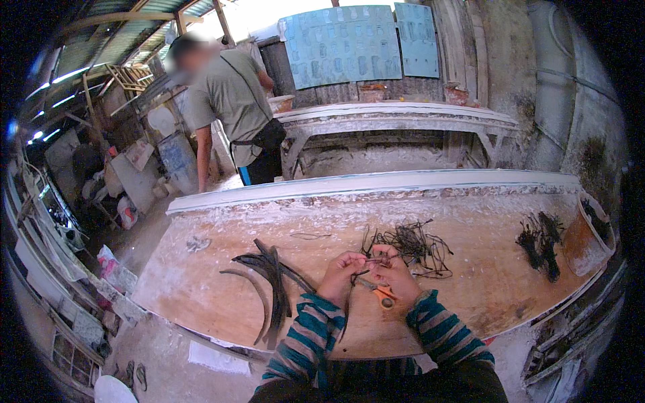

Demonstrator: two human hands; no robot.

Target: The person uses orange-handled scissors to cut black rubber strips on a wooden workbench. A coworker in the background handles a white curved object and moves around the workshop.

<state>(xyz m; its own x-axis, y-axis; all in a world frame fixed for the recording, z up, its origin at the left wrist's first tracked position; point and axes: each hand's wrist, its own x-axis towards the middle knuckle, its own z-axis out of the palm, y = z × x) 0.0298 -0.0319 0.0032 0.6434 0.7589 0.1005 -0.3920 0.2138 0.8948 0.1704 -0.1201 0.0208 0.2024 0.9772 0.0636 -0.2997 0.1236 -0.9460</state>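
Note:
My left hand [340, 274] and my right hand [398, 277] meet over the middle of the wooden tabletop [470, 302]. Fingertips of both pinch a thin black strip [347, 312], whose tail dangles below my left hand. Just under my right hand lie scissors with orange handles [385, 300], their blades partly hidden. Left of my hands is a loose pile of long, curved black strips [274, 289]. Beyond my right hand spreads a tangle of thin black cords [420, 247]. How the strip sits between my fingertips is too small to make out.
Bunched black cords [539, 243] lie at the right beside a whitish-brown bucket [586, 238]. A long white moulding [376, 188] borders the table's far edge. A person in a grey shirt [232, 101] stands beyond it, near a white-stained bench [396, 115].

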